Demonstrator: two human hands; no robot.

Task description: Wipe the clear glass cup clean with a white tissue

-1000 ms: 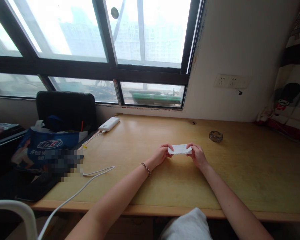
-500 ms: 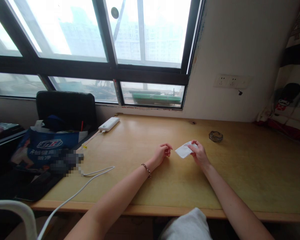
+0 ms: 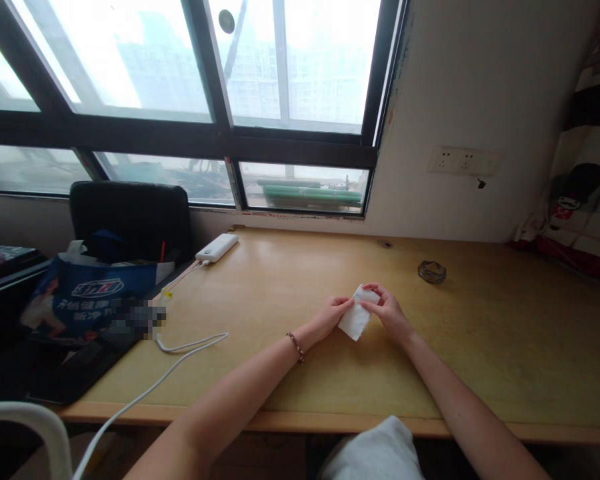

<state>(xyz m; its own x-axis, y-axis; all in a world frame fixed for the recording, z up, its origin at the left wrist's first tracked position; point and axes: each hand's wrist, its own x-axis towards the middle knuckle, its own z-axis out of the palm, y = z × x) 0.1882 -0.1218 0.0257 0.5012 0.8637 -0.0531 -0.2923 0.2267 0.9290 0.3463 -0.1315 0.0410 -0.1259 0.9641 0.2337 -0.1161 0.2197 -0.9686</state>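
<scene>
A folded white tissue [image 3: 354,324] is held between both hands over the middle of the wooden table. My left hand [image 3: 331,316], with a beaded bracelet on its wrist, pinches the tissue's left edge between thumb and fingers. On the other side, my right hand [image 3: 389,312] grips the tissue's upper right part, its thumb on the near face. The fingers behind the tissue are partly hidden. Beyond the right hand, a dark ring-shaped object [image 3: 432,272] lies on the table, too small to name surely.
A white power bank [image 3: 217,249] sits at the table's [image 3: 505,360] back left, with a white cable [image 3: 175,363] running toward the front edge. Left of the table are a black chair [image 3: 130,213] and a blue bag [image 3: 87,293]. Window and wall stand behind.
My left hand has come right and taken hold of the tissue. The tissue has turned, its free corner now pointing down toward me. The right hand has shifted its grip.
</scene>
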